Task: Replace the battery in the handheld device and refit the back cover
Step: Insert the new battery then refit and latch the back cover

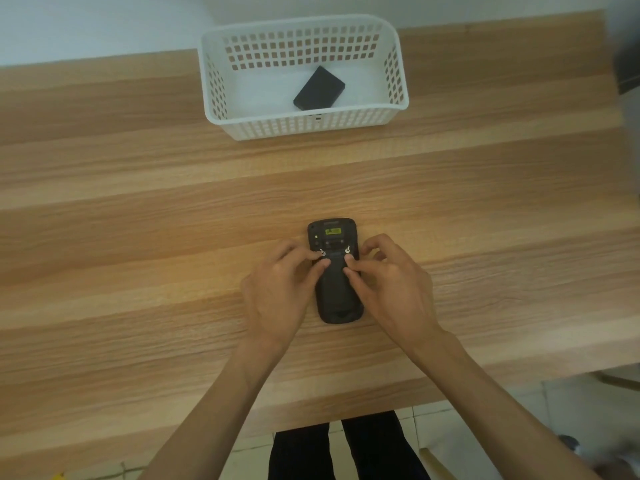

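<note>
A black handheld device (335, 289) lies face down on the wooden table, back cover on, a yellow label near its far end. Two small metal latches (347, 251) stand near the cover's top edge. My left hand (277, 292) rests on the device's left side, its thumb and forefinger pinching the left latch. My right hand (388, 282) mirrors it on the right, fingertips at the right latch. A black battery (319, 88) lies at an angle inside a white plastic basket (304, 124) at the table's far edge.
The wooden table (138, 209) spreads wide on both sides of the device. The near table edge runs just below my forearms, with tiled floor and my dark trousers beneath. A dark object (628, 71) sits at the far right edge.
</note>
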Demonstrator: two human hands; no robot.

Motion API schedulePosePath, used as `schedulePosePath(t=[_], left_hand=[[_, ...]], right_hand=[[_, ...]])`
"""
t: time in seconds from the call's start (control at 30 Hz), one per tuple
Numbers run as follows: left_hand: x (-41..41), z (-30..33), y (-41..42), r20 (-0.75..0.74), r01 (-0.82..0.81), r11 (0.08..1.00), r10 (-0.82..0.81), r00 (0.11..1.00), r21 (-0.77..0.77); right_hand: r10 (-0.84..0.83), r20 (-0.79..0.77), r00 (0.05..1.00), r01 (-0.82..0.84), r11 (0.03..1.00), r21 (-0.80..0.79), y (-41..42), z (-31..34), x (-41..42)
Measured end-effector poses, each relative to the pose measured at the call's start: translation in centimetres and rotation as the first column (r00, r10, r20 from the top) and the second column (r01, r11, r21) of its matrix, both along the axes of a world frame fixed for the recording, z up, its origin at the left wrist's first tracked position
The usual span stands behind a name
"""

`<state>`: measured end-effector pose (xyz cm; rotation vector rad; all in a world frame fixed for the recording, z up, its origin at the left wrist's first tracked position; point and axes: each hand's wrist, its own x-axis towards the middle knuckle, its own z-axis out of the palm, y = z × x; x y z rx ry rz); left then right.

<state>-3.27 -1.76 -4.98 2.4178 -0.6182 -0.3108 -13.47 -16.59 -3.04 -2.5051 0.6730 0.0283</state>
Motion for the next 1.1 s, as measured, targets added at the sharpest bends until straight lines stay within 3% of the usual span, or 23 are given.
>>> schedulePosePath(t=[0.13, 0.2, 0.43, 0.57, 0.7, 1.1], left_hand=[[0.0, -0.2, -0.5, -0.331, -0.235, 0.961, 0.176, 0.927, -0.148], [0.0, -0.2, -0.7, -0.369, -0.254, 0.953, 0.180, 0.912, -0.163], [-0.4, -0.1, -0.3, -0.245, -0.129, 0.977, 0.084, 0.966, -0.172], [-0.1, -0.1, 0.2, -0.023, 0.053, 0.996, -0.055, 0.998, -0.077], [0.2, -0.5, 0.7, 0.129, 0.208, 0.978, -0.204, 0.970, -0.023], [0.8, -1.5, 0.9, 0.186, 0.255, 0.967, -0.255, 0.949, 0.024]], right_hand=[[0.008, 0.005, 1.000, -0.008, 1.000, -0.026, -0.1, -0.1, 0.2], [0.017, 0.012, 1.000, -0.017, 0.999, -0.037, -0.1, -0.2, 0.3], [0.003, 0.053, 0.999, -0.003, 1.000, -0.001, -0.6, -0.8, 0.2], [0.021, 0.079, 0.997, -0.022, 1.000, 0.015, -0.9, -1.1, 0.0], [0.047, 0.091, 0.995, -0.050, 0.999, 0.022, -1.2, -1.2, 0.0], [0.126, 0.016, 0.992, -0.126, 0.992, -0.002, -1.7, -1.1, 0.2]])
